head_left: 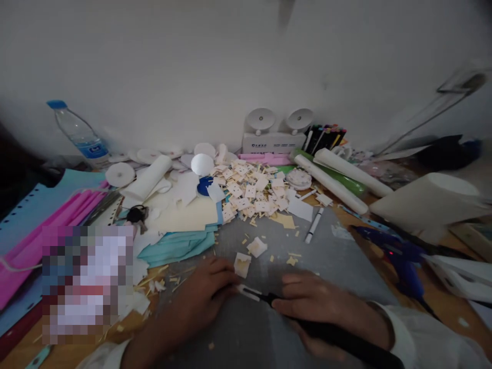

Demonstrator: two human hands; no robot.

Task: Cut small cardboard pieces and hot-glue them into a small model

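My right hand (319,302) is closed around a black craft knife (269,298), whose pale tip lies flat on the grey cutting mat (269,241). My left hand (209,289) is curled at the knife's tip, fingers pressed together on the mat; what they pinch is hidden. A small cream foam square (242,264) lies just beyond my left fingers, and another (257,247) sits a little farther back. A heap of similar cut cream squares (251,192) is piled at the mat's far edge.
A white pen (314,225) lies on the mat. Rolled white sheets (334,179), a blue glue gun (395,256), a paper roll (430,200), teal (177,246) and pink (38,241) sheets, a water bottle (79,133) and markers (325,136) crowd the desk.
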